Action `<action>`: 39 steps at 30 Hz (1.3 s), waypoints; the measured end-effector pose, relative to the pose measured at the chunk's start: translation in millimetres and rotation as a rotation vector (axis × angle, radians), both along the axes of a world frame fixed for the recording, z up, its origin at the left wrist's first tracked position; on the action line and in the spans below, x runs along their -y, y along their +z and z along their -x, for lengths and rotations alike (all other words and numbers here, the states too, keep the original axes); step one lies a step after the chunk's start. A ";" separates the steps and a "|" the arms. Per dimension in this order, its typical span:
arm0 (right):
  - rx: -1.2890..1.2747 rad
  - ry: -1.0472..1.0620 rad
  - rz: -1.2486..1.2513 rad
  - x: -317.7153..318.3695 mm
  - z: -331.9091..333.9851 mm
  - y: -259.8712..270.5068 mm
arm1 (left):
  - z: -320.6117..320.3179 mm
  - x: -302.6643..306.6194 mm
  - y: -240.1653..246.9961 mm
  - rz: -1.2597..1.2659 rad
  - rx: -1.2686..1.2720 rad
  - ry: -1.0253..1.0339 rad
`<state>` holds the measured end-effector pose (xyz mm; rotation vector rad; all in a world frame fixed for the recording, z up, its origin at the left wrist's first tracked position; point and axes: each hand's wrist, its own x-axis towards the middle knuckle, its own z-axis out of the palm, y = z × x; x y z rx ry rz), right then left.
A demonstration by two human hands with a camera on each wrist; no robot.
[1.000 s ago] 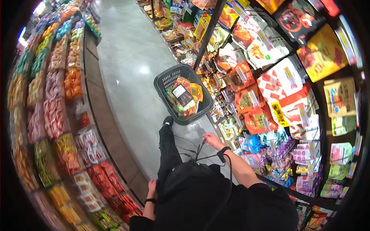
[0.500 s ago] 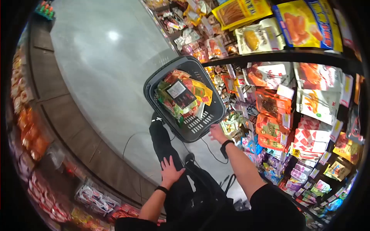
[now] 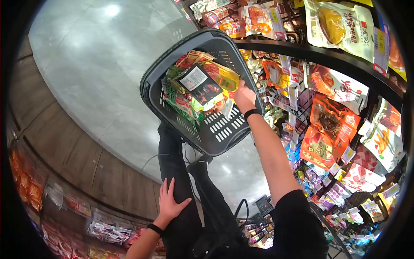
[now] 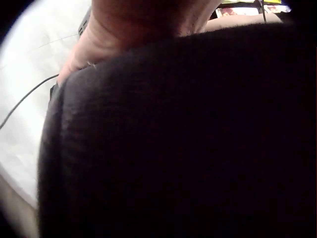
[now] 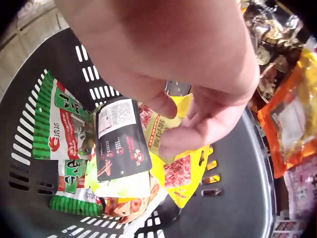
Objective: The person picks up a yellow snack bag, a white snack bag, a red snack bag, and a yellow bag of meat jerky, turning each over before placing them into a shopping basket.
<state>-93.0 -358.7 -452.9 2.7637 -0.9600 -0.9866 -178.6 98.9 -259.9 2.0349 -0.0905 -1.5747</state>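
My right hand reaches into a dark grey shopping basket and pinches a yellow snack packet between thumb and fingers, as the right wrist view shows. Beside that packet lies a black packet with a white printed label. Green-and-white striped packets lean against the basket's slotted wall. My left hand rests with fingers spread on the leg in black trousers. In the left wrist view, black cloth hides most of that hand.
Shelves at the right hold hanging bags of snacks, including an orange bag, behind a dark shelf rail. To the left runs a wood-panelled display base with bagged goods. Grey floor lies between them. A thin cable trails near the legs.
My right hand has moved from near my body, past the basket's rim, into the basket and onto the yellow packet. The left hand has come onto the leg. The basket now appears larger and nearer.
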 end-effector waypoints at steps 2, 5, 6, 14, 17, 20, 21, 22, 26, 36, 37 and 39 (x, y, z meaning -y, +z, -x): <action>-0.046 -0.045 0.030 -1.9 -1.8 -9.7 | -2.0 -3.7 -2.4 0.005 -0.007 0.009; -0.055 -0.108 0.035 -5.6 7.5 -18.3 | -3.8 -10.7 1.2 -0.015 -0.031 0.021; -0.060 -0.132 0.030 -4.6 11.2 -18.3 | -4.6 -11.1 1.0 -0.022 -0.038 0.025; -0.039 -0.094 -0.043 -14.7 52.0 -12.9 | -1.9 -0.5 -3.6 -0.034 -0.003 -0.105; -0.008 -0.135 -0.134 -29.8 59.8 28.7 | 0.9 6.0 4.2 -0.068 0.010 -0.175; 0.176 0.061 -0.147 -50.1 94.6 82.4 | 3.2 10.6 14.4 -0.095 0.090 -0.259; 0.128 0.003 -0.180 -57.7 112.0 93.9 | 9.6 12.9 21.3 -0.092 0.122 -0.288; 0.169 0.084 -0.213 -66.3 124.6 121.7 | 13.7 13.0 26.7 -0.078 0.189 -0.332; 0.320 -0.051 -0.368 -109.0 192.5 226.6 | 29.6 -0.9 24.6 -0.011 0.491 -0.748; 0.440 -0.184 -0.273 -192.8 451.5 369.2 | 57.5 105.7 225.7 0.459 -0.161 -0.064; 0.521 -0.248 -0.212 -207.8 482.5 395.3 | 76.0 124.8 284.1 0.618 -0.310 0.020; 0.587 -0.302 -0.191 -235.4 541.5 457.3 | 124.2 146.0 379.8 0.836 -0.592 0.176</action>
